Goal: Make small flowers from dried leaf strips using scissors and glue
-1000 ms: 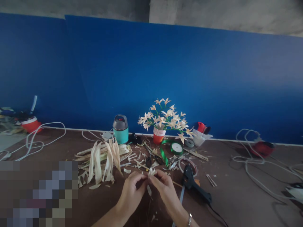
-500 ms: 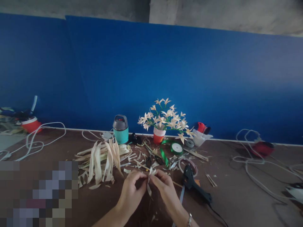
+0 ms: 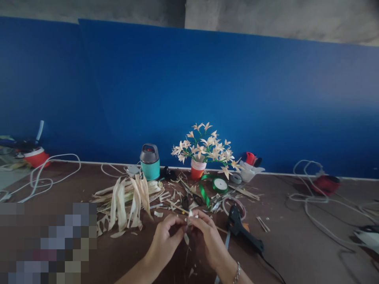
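Note:
Between my fingertips is a small pale corn husk piece [image 3: 186, 239], part of it pointing up and part hanging below. My left hand [image 3: 168, 236] pinches it from the left side. From the right, my right hand [image 3: 209, 236] grips it too, thumb and forefinger close together. My fingers cover its middle. Just beyond my hands lie scissors [image 3: 186, 202] among husk scraps. A black glue gun [image 3: 244, 232] rests on the table right of my right hand. Long dried husks [image 3: 118, 203] are piled to the left.
Husk flowers [image 3: 216, 148] stand in stacked paper cups [image 3: 197, 169] near the blue wall. Beside them are a green ribbon roll [image 3: 220, 184] and a white container [image 3: 250, 172]. A teal lidded jar [image 3: 150, 167] stands behind the husks. White cables [image 3: 308, 201] run along both sides.
My right-hand fingers have shifted slightly around the husk piece, and its upper tip is turned a little. My left hand stays nearly in place. The view has moved slightly.

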A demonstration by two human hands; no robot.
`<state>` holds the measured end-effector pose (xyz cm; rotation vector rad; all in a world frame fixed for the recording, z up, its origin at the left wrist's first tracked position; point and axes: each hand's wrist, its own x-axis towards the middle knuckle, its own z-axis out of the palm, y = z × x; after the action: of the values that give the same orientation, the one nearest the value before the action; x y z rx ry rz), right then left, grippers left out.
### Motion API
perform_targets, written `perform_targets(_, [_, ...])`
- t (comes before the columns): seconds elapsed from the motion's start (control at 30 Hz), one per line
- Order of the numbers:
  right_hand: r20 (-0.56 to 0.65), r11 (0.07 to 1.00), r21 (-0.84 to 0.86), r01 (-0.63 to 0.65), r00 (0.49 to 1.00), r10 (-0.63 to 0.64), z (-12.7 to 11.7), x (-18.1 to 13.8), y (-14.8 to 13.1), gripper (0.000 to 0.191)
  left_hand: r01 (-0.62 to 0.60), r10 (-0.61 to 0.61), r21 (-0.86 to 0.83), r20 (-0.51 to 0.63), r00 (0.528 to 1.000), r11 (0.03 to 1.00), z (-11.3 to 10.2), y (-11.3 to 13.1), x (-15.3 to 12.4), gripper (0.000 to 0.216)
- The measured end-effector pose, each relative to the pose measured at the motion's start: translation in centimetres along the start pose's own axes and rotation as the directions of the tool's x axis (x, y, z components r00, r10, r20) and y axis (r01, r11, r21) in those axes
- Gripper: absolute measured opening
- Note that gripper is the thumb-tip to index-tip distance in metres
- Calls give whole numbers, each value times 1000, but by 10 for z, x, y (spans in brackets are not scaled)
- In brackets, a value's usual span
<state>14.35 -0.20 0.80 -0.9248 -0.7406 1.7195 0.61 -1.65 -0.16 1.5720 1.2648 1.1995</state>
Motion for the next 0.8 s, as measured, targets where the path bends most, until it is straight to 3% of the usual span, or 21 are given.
perform_targets(0.2, [44,995,98,-28,999,23,1,-1,1,12,37,-38,-60,-12,999,998,-1,-1,1,16])
perform_targets(0.8, [58,999,28,-35,998,33,4,-2,0,6,-13,13,-23,-3,1000,1000,-3,2,1,17])
